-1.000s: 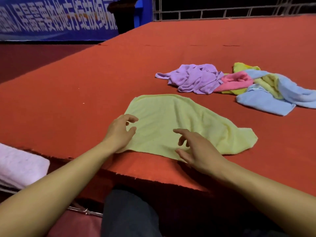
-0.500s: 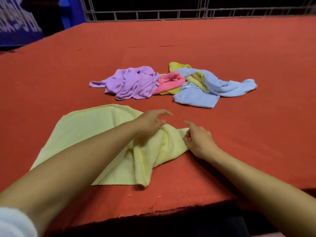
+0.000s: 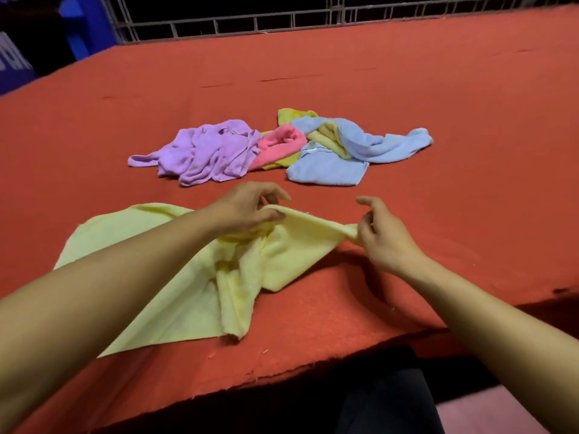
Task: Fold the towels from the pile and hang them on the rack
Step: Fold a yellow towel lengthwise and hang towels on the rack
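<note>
A pale yellow towel [image 3: 163, 289] lies rumpled on the red table near its front edge. My left hand [image 3: 247, 208] pinches the towel's far right edge, lifting it off the table. My right hand [image 3: 385, 236] pinches the same edge at its right corner, so the cloth stretches between the two hands. Behind them sits the pile: a purple towel [image 3: 206, 151], a pink towel [image 3: 282, 144], a light blue towel [image 3: 354, 151] and yellow-green cloth under them. No rack shows in this view.
The red felt-covered table [image 3: 438, 89] stretches far back to a metal railing [image 3: 250, 23]. Its frayed front edge runs just below my forearms. A blue structure [image 3: 84, 29] stands at the back left.
The view swung right, away from the white towel at the left. Both hands moved to the yellow towel's right edge, took hold of it and lifted it, bunching the cloth.
</note>
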